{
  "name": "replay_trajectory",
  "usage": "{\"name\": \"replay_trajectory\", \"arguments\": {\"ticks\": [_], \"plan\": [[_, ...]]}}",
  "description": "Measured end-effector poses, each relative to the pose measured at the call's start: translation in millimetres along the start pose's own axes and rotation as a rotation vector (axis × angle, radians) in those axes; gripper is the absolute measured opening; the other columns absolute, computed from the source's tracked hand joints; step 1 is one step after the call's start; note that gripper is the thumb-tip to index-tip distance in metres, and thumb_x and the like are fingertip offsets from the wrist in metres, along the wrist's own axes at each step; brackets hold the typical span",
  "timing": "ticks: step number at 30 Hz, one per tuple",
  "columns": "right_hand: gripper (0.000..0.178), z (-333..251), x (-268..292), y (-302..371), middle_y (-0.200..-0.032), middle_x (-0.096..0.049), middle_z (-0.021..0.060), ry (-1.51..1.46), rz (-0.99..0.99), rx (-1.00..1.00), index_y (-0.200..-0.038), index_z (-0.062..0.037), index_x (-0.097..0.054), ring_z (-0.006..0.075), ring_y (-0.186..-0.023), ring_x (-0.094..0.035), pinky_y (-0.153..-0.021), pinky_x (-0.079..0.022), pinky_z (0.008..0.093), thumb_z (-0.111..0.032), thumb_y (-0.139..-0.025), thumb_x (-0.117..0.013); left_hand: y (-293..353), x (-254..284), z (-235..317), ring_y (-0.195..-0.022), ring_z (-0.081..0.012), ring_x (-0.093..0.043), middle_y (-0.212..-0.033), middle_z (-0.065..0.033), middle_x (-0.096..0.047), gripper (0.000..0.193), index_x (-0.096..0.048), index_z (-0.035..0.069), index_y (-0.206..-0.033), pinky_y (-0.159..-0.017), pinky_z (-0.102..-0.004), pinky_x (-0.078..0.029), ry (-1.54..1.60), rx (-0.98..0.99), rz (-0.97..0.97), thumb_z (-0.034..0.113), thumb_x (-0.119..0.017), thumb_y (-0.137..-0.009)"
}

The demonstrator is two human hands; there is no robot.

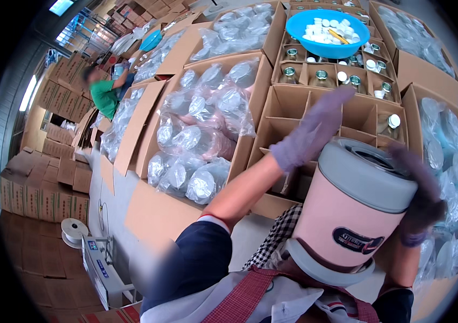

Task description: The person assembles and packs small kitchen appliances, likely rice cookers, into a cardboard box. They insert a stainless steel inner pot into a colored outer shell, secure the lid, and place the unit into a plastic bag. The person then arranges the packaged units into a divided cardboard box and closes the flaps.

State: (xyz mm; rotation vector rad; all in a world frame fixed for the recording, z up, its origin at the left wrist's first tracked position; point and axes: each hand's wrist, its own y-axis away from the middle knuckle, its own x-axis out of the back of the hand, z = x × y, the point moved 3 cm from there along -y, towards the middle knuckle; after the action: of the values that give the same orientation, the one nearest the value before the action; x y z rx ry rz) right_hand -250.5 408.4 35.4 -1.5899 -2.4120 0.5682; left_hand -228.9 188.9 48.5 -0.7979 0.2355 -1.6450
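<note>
A pink cylindrical container (pixel 347 212) with a grey rim and grey base sits tilted against my chest, its open mouth facing away from me. My right hand (pixel 420 196), in a purple glove, grips its right side near the rim. My left hand (pixel 312 132), also gloved, is raised flat and blurred above the container's left edge, holding nothing. Behind my hands stands a cardboard box with dividers (pixel 288 116), some cells holding glass jars (pixel 321 75).
A blue bowl of white lids (pixel 328 32) rests on the divided box. Open cartons of plastic-wrapped containers (pixel 202 129) lie left, and more (pixel 447 161) at right. A person in a green shirt (pixel 104 91) works far left among stacked cartons (pixel 40 188).
</note>
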Motion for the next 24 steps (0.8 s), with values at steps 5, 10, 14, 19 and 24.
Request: {"name": "replay_trajectory", "arguments": {"ticks": [5, 10, 14, 19, 24], "plan": [[0.060, 74.6, 28.6, -24.8, -0.093, -0.064, 0.0130, -0.890, -0.139, -0.033, -0.104, 0.0023, -0.059, 0.0255, -0.089, -0.062, -0.098, -0.044, 0.0398, -0.052, -0.099, -0.033, -20.5, -8.1, 14.0, -0.109, -0.0225, -0.060, -0.119, -0.0153, -0.063, 0.045, -0.045, -0.003, -0.134, -0.099, -0.0334, -0.042, 0.087, -0.081, 0.075, 0.023, -0.040, -0.098], [0.042, 16.9, 48.6, -76.0, -0.115, -0.061, 0.0115, 0.036, -0.007, 0.353, -0.114, 0.0016, -0.053, 0.0215, -0.112, -0.057, -0.107, -0.038, 0.0375, -0.036, -0.101, -0.040, 38.9, -18.9, -57.4, -0.114, -0.0268, -0.058, -0.126, -0.0195, -0.058, 0.069, -0.046, -0.002, -0.135, -0.102, -0.0378, -0.042, 0.419, 0.458, 0.298, 0.055, -0.034, -0.098], [0.043, 39.4, 51.3, -5.0, -0.133, -0.053, 0.0148, 0.255, -0.070, 0.359, -0.135, 0.0038, -0.043, 0.0229, -0.123, -0.052, -0.109, -0.037, 0.0376, -0.024, -0.102, -0.040, 18.0, -31.4, 2.4, -0.111, -0.0353, -0.058, -0.124, -0.0234, -0.057, 0.077, -0.055, -0.005, -0.122, -0.102, -0.0468, -0.042, 0.708, 0.098, 0.208, 0.063, -0.030, -0.094], [0.051, 36.9, 78.2, -25.0, -0.132, -0.051, 0.0217, 0.659, -0.015, 0.502, -0.137, 0.0011, -0.044, 0.0299, -0.119, -0.052, -0.099, -0.041, 0.0365, -0.028, -0.095, -0.039, -36.5, -38.1, -42.2, -0.115, -0.0311, -0.056, -0.126, -0.0238, -0.057, 0.081, -0.056, -0.006, -0.122, -0.102, -0.0403, -0.041, 0.749, 0.456, 0.272, 0.063, -0.024, -0.095], [0.049, 131.2, 127.6, -21.7, -0.127, -0.056, 0.0178, 0.281, 0.293, 0.156, -0.130, -0.0015, -0.048, 0.0284, -0.112, -0.058, -0.095, -0.049, 0.0385, -0.029, -0.091, -0.056, 34.2, -72.2, -162.3, -0.091, -0.0215, -0.064, -0.092, -0.0111, -0.066, 0.036, -0.062, 0.001, -0.107, -0.086, -0.0324, -0.049, 0.498, 0.621, 0.396, 0.032, -0.046, -0.096]]}}
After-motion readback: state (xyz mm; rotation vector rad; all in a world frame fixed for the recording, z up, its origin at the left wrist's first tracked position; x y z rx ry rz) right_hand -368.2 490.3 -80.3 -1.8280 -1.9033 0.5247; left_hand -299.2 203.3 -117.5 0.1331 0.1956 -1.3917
